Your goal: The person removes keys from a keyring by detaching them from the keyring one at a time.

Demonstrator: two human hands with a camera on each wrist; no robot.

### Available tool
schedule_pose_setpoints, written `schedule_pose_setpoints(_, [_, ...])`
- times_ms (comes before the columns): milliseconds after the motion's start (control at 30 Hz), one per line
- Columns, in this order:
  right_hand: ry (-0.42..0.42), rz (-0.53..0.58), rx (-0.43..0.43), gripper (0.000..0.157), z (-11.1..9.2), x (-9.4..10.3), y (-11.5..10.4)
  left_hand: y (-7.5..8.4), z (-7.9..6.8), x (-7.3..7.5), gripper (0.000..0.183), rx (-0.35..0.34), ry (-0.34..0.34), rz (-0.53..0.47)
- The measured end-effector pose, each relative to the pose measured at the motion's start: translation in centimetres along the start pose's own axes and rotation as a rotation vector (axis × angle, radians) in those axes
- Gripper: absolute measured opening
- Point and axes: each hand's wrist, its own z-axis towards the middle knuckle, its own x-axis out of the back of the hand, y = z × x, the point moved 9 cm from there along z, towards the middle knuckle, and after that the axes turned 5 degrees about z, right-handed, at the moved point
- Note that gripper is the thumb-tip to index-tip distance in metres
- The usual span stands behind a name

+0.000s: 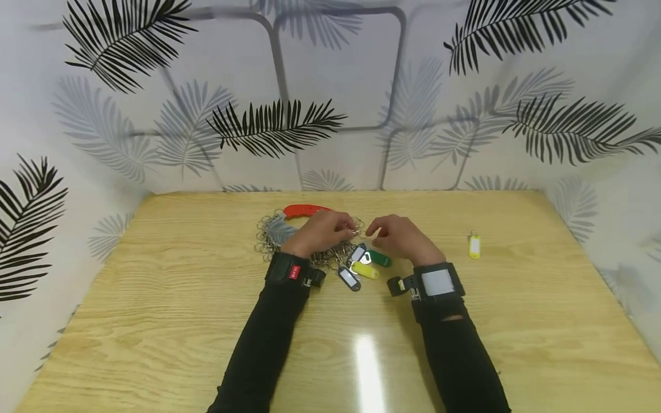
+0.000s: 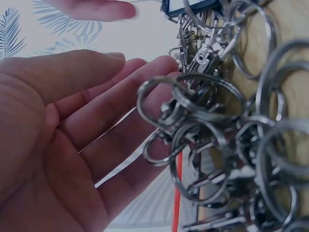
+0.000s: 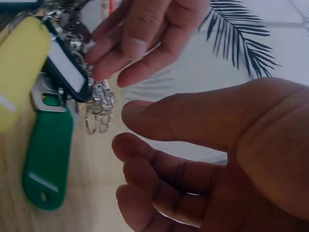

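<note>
A tangled pile of metal key rings with clasps (image 2: 200, 140) lies under and around my left hand (image 1: 321, 230). In the left wrist view, that hand's fingers extend beside the rings, the thumb apart from them. Opposite it, my right hand (image 1: 400, 236) hovers just right of the pile, with a gap between its thumb and bent fingers (image 3: 135, 147) and nothing in it. Between the wrists lie key tags: a green one (image 1: 379, 258), a yellow one (image 1: 365, 270) and two dark blue ones (image 3: 67, 65). Part of the pile is hidden beneath my left hand.
Behind my left hand is a red curved piece (image 1: 304, 210), with a grey piece (image 1: 280, 230) among the rings. A single yellow key tag (image 1: 474, 245) lies apart on the right side of the wooden table (image 1: 170, 298). A leaf-patterned backdrop (image 1: 341, 155) stands behind.
</note>
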Motion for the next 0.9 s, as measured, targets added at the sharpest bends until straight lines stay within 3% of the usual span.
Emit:
schedule_pose_setpoints(233, [-0.097,-0.044,0.039,0.037,0.4,-2.1,-0.5,0.0,0.0,-0.3,0.023,-0.001,-0.027,0.011])
schedule_pose_setpoints(400, [-0.126,-0.054,0.119,0.035,0.4,-2.6,-1.2,0.1,0.0,-0.3,0.023,0.002,-0.035,0.007])
schedule_pose_setpoints(600, [-0.157,-0.016,0.140,0.034,0.3,-2.8,-1.4,0.1,0.0,-0.3,0.024,0.007,-0.037,0.031])
schedule_pose_setpoints(767, [-0.070,-0.025,0.064,0.014,0.6,-2.3,-0.9,0.0,-0.1,-0.3,0.024,0.012,-0.040,0.032])
schedule_pose_setpoints(900, [-0.064,-0.011,-0.033,0.021,1.0,-2.9,0.1,0.0,0.0,-0.3,0.024,0.015,-0.045,0.023])
